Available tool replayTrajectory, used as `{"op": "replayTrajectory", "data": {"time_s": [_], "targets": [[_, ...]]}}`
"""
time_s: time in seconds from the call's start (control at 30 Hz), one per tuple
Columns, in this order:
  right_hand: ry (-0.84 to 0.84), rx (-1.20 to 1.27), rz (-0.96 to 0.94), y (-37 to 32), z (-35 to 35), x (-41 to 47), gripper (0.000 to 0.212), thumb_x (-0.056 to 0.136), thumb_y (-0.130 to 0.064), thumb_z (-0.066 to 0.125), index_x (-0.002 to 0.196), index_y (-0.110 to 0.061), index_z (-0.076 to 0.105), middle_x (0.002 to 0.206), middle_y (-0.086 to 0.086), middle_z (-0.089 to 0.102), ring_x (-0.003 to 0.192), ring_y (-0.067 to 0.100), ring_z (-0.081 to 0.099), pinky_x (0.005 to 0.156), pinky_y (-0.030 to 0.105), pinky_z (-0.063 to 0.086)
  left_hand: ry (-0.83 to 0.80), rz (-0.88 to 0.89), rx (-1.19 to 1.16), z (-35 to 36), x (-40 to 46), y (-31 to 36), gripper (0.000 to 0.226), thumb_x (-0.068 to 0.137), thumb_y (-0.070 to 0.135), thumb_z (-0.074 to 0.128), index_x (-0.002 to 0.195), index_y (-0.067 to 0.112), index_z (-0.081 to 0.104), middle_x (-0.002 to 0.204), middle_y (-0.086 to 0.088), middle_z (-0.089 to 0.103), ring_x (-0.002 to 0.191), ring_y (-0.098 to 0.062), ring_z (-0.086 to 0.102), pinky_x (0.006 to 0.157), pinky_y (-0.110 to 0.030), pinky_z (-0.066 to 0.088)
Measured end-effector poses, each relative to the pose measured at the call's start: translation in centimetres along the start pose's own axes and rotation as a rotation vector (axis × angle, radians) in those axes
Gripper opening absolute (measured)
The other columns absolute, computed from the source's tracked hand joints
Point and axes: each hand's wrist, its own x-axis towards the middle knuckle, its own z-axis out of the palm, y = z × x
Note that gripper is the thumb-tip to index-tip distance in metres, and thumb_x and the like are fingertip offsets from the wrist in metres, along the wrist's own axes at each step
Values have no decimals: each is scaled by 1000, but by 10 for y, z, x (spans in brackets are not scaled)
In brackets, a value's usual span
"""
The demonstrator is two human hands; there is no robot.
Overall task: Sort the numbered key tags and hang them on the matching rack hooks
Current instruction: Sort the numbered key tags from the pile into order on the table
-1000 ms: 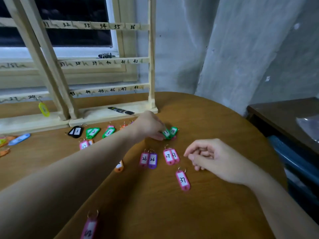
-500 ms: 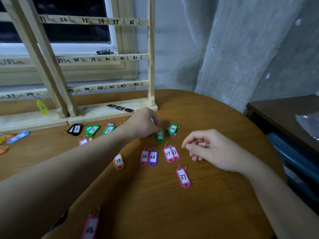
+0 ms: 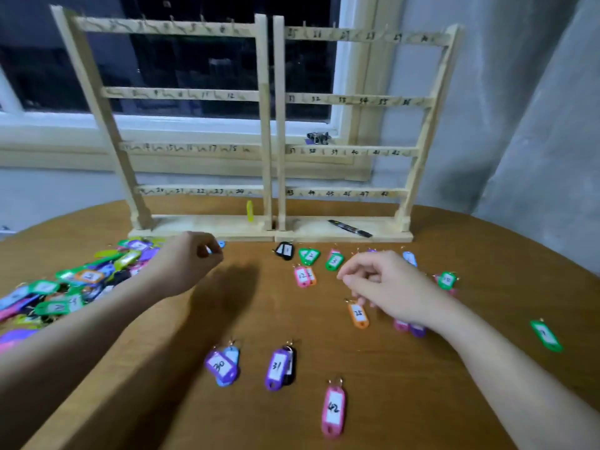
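- My left hand (image 3: 190, 261) hangs above the table (image 3: 454, 401) between the unsorted pile (image 3: 81, 284) and the rack (image 3: 269, 125). Its fingers are curled in on themselves; I cannot tell whether they pinch something small, since the blue bit by the fingertips may simply lie on the wood behind them.
- My right hand (image 3: 386, 287) is over the sorted tags, fingers loosely bent with thumb and forefinger close together, and nothing shows between them.
- I lay the sorted tags flat and face up so the numbers can be read: green 2 (image 3: 310, 255) and green 3 (image 3: 334, 262) in a row in front of the rack base, orange 25 (image 3: 358, 315) just beside my right hand, purple 31 (image 3: 277, 368) and pink 42 (image 3: 333, 409) nearer to me.
- Like numbers sit together, some overlapping, which I judge keeps duplicates paired.
- Only a yellow tag (image 3: 249, 211) hangs on the rack, below the rail ending in 24, so most of the hanging is not yet done.
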Motion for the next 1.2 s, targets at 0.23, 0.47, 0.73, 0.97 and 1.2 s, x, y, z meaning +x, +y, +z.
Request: {"op": "replayTrajectory", "data": {"time_s": [0.23,0.47,0.73,0.97,1.2], "targets": [[-122,-83,-92,-48,76,64,15,98,-17,60,106,-19,73,86,7,71,64,10,65,64,28,51,215,-94,-10,7,-35,-94,21,85,24,76,102,15,68,93,-3,62,90,-29,60,74,-33,38],[-153,-171,-106,-66,132,136,27,98,-23,60,123,-32,65,73,-6,58,64,14,58,58,28,46,179,-77,10,10,-9,-96,39,82,49,75,116,30,70,100,-2,57,94,-29,62,85,-36,50],[-121,-376,-131,-83,163,195,43,98,-21,58,138,-37,59,81,-19,50,77,19,56,66,33,45,255,53,-61,15,-2,-112,17,95,36,67,94,22,76,83,2,50,80,-26,55,77,-40,49],[-64,-474,-102,-82,168,205,13,94,-40,68,94,-27,67,87,-5,55,74,13,51,55,28,33,349,111,-128,10,-2,-104,33,102,33,46,70,24,45,64,6,46,66,-30,50,63,-39,34],[-236,-443,18,-90,149,185,20,93,-37,70,84,-19,70,74,-6,61,69,12,55,61,29,42,253,76,-282,13,-9,-101,16,103,27,52,93,17,59,74,-3,64,72,-23,59,71,-48,48]]}}
